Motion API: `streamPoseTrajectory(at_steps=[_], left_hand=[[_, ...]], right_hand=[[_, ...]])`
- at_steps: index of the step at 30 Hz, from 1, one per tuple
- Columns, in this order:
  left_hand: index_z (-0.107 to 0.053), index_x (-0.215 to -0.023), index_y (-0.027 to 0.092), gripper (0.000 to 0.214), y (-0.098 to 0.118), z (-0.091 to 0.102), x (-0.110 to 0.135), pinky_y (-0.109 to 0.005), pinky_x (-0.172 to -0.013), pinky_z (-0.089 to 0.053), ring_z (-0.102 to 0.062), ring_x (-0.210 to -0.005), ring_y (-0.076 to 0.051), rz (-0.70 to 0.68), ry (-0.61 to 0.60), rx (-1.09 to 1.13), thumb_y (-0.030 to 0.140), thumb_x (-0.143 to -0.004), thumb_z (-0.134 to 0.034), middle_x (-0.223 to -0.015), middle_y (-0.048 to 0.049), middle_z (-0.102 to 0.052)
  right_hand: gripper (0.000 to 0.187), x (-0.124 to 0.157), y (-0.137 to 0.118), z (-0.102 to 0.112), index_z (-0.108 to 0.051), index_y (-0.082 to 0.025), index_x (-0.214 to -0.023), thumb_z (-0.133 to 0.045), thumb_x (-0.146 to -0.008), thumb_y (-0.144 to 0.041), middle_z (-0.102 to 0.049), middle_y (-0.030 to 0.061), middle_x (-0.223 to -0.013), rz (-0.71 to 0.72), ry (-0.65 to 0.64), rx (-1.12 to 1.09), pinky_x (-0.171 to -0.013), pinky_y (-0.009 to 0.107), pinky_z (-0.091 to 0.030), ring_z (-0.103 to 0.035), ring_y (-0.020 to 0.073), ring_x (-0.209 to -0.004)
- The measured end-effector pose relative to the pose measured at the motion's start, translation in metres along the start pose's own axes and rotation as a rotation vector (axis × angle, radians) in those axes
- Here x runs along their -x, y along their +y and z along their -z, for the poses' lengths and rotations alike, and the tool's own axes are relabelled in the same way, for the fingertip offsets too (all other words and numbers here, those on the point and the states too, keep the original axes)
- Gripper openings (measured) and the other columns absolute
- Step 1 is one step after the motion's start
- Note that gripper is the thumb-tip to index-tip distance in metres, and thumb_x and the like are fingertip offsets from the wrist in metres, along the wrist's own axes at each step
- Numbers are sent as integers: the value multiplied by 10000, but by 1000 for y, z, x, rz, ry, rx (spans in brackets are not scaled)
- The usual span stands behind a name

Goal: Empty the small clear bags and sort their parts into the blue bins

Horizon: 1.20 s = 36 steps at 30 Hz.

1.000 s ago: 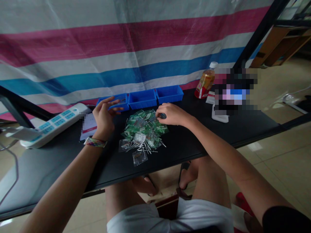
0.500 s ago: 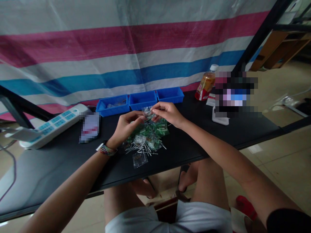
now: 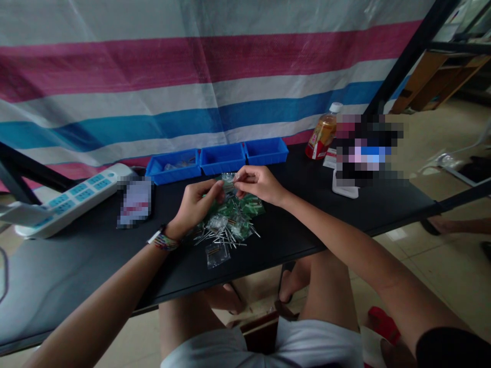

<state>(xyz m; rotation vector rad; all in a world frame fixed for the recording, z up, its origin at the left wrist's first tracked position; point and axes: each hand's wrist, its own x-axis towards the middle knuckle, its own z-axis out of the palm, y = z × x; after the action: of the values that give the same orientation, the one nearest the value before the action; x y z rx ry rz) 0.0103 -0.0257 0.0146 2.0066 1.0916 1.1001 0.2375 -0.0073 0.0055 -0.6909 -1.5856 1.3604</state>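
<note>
Above a pile on the black table, a small clear plastic bag (image 3: 229, 177) is held between both hands. My left hand (image 3: 197, 203) is closed, its thumb and forefinger pinched at the bag's left edge. From the other side, my right hand (image 3: 261, 185) pinches the bag with fingers curled; what is inside the bag is too small to make out. Under the hands lies the pile of green circuit boards (image 3: 251, 204), thin metal pins (image 3: 226, 236) and more clear bags. One separate clear bag with brass-coloured pieces (image 3: 218, 254) lies nearer the table edge.
Three blue bins (image 3: 222, 158) stand in a row behind the pile; the left one holds clear plastic. A white power strip (image 3: 76, 199) and a blurred-out object (image 3: 135, 202) are at left. A drink bottle (image 3: 322, 134) and white device (image 3: 345, 189) are at right.
My hands have drawn slightly apart at the bag, and the fingers of my right hand are more curled. The view has shifted a little; the pile looks the same.
</note>
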Motion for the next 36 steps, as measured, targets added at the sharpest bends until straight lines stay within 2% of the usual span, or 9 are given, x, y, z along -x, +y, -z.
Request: streamPoseTrajectory(at_steps=[5, 11, 15, 19, 24, 27, 30, 34, 36], left_hand=[[-720, -668, 183, 618, 0, -2, -2, -287, -556, -478, -637, -569, -180, 89, -33, 171, 578, -1079, -480, -620, -94, -718], [-769, -762, 190, 333, 8, -1, -5, -302, -553, -514, -666, -601, -203, 105, 10, 200, 470, -934, -711, -659, -69, -743], [-774, -871, 186, 215, 6, 0, -7, -290, -559, -522, -675, -594, -184, 134, 56, 243, 400, -882, -760, -695, -49, -755], [-722, -1006, 195, 280, -4, 3, -10, -276, -538, -521, -710, -612, -187, 178, 134, 340, 385, -822, -815, -760, -39, -773], [-639, -923, 222, 204, -16, 11, -14, -243, -536, -515, -700, -611, -148, 203, 221, 429, 370, -843, -754, -744, 6, -715], [-612, -911, 224, 189, -23, 17, -17, -232, -522, -498, -676, -601, -119, 223, 333, 451, 318, -823, -751, -788, 23, -700], [-589, -908, 217, 173, -31, 28, -25, -225, -518, -489, -664, -621, -89, 226, 577, 422, 241, -834, -744, -917, 21, -720], [-570, -866, 188, 136, -39, 49, -35, -213, -461, -422, -556, -490, -62, 331, 866, 365, 96, -832, -663, -728, 71, -609], [-630, -929, 160, 115, -42, 57, -37, -207, -463, -423, -588, -493, -68, 379, 881, 374, 104, -837, -671, -761, 55, -642]], right_hand=[[22, 5, -9, -1, -742, -209, -920, -722, -923, -201, -721, 45, -973, 307, 97, 347, -815, 360, -621, -710, 188, -875], [193, 7, -11, -2, -815, -232, -991, -651, -971, -132, -720, 97, -1271, 466, 107, 559, -974, 450, -595, -704, 216, -1033], [238, 8, -13, -1, -833, -245, -1041, -617, -989, -161, -708, 97, -1303, 434, 128, 548, -901, 404, -609, -692, 201, -996], [258, 5, -17, 9, -798, -230, -1192, -633, -998, -276, -709, 90, -1254, 345, 173, 403, -769, 323, -603, -687, 174, -912], [276, -4, -12, 37, -755, -205, -1170, -646, -987, -380, -750, 58, -1034, 190, 293, 296, -676, 290, -559, -678, 166, -792], [163, -7, -12, 54, -774, -173, -994, -685, -906, -279, -728, 42, -868, 112, 273, 479, -650, 295, -503, -631, 166, -709], [47, -6, -19, 66, -753, -166, -845, -723, -816, -189, -673, 21, -769, 119, 230, 725, -672, 304, -454, -589, 162, -687], [112, -2, -28, 75, -773, -167, -896, -751, -786, -166, -672, 20, -839, 67, 168, 935, -700, 296, -437, -597, 158, -728], [175, 0, -30, 76, -802, -174, -947, -768, -776, -160, -710, 34, -898, -33, 100, 1010, -720, 296, -444, -633, 169, -775]])
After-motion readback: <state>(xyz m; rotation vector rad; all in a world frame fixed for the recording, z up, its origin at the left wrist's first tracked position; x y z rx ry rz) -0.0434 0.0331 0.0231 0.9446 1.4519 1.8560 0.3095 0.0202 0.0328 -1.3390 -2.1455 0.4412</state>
